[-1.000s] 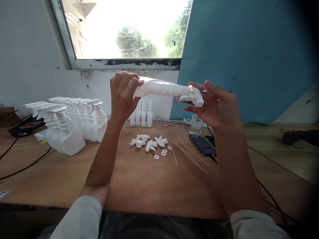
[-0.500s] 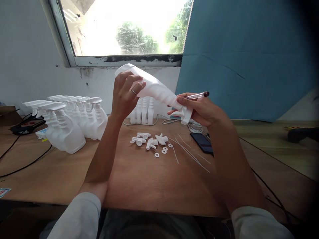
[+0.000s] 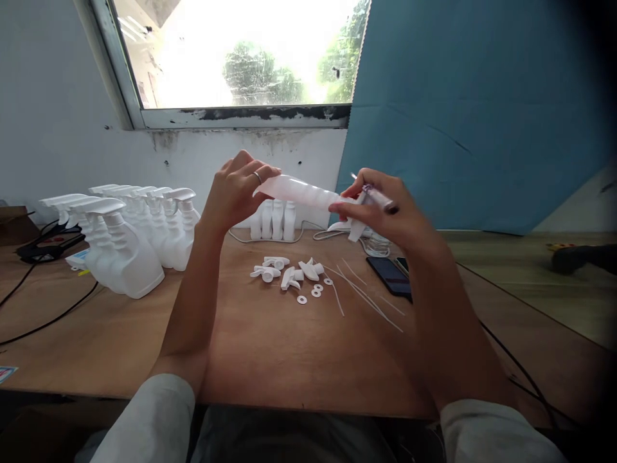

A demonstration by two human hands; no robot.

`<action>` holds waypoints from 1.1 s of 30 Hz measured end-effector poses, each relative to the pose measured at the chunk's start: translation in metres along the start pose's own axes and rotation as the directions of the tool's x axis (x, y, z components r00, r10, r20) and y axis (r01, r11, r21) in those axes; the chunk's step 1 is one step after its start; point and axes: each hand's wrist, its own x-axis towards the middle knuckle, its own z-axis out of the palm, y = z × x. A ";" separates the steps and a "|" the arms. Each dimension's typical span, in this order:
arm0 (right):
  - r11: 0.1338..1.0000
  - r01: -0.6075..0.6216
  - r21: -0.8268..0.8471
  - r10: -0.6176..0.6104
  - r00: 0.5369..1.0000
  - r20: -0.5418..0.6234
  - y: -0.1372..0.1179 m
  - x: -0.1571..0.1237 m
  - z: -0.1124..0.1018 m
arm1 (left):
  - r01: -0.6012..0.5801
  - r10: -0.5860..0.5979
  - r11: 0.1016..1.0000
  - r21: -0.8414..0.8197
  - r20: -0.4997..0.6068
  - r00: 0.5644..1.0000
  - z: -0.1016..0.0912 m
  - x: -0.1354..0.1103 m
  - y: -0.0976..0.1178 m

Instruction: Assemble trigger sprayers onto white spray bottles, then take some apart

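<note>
A white spray bottle [image 3: 303, 191] is held sideways above the table, its base to the left and its neck to the right. My left hand [image 3: 236, 193] is closed round the base end, a ring on one finger. At the neck, my right hand [image 3: 385, 202] grips the bottle near its trigger head [image 3: 357, 229]; a pen [image 3: 380, 198], blurred, also sits in that hand. Below lie several loose trigger heads [image 3: 290, 278], small white washers [image 3: 302, 299] and thin white tubes [image 3: 369, 299].
Rows of spray bottles with heads [image 3: 130, 251] stand at the left. Several headless bottles [image 3: 273, 220] stand by the wall. A phone [image 3: 388, 275] lies near my right forearm, with coiled cable [image 3: 376, 244] behind it. Black cables [image 3: 53, 318] cross the table's left side.
The bottle's base end has come down, so the bottle is nearer level and turned edge-on. My left hand has lowered with it. The pen has swung round in my right hand.
</note>
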 end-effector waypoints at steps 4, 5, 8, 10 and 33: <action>0.966 0.120 -0.229 -0.131 0.991 -0.036 0.010 0.004 0.007 | 0.022 -0.021 1.000 -0.008 0.084 0.996 -0.003 -0.003 -0.003; 0.963 0.143 -0.228 -0.153 0.988 -0.028 0.013 0.006 0.009 | 0.032 -0.031 0.999 -0.010 0.095 0.995 -0.004 -0.003 -0.004; 0.971 0.153 -0.185 -0.164 0.986 -0.042 0.018 0.010 0.012 | 0.043 -0.041 0.999 -0.011 0.115 0.993 -0.005 -0.003 -0.005; 0.984 0.077 -0.161 -0.093 0.991 -0.095 0.019 0.011 0.011 | 0.040 -0.038 0.999 -0.014 0.114 0.993 -0.005 -0.003 -0.005; 0.784 0.403 -0.472 -0.548 0.806 -0.222 0.005 -0.003 -0.045 | 0.512 -0.239 0.752 -0.415 0.553 0.798 -0.009 -0.016 -0.033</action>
